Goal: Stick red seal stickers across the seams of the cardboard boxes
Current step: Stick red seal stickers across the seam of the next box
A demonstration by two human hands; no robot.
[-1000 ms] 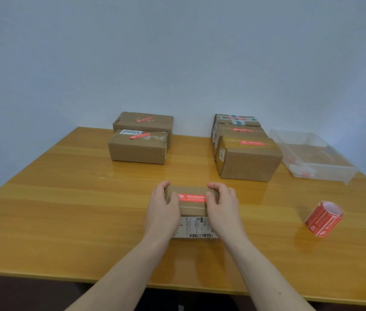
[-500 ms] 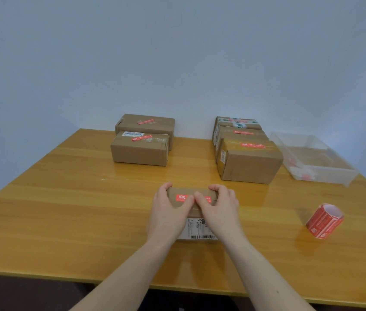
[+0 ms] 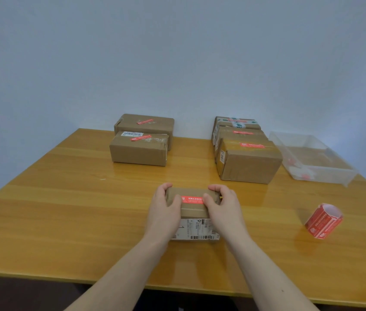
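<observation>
A small cardboard box (image 3: 194,208) lies on the table in front of me, a white shipping label on its near side. A red seal sticker (image 3: 191,199) runs across its top. My left hand (image 3: 163,209) grips the box's left end, thumb on top at the sticker's left end. My right hand (image 3: 224,208) grips the right end, thumb on the sticker's right end. A roll of red seal stickers (image 3: 323,221) lies on its side at the right.
Two sealed boxes (image 3: 140,151) stand at the back left and three sealed boxes (image 3: 248,162) at the back right, each with a red sticker. A clear plastic tray (image 3: 312,162) sits at the far right. The wooden table (image 3: 65,209) ends at a near edge below my forearms.
My thumbs, which met at the sticker's middle half a second ago, have slid apart to its ends. The box has stayed in place.
</observation>
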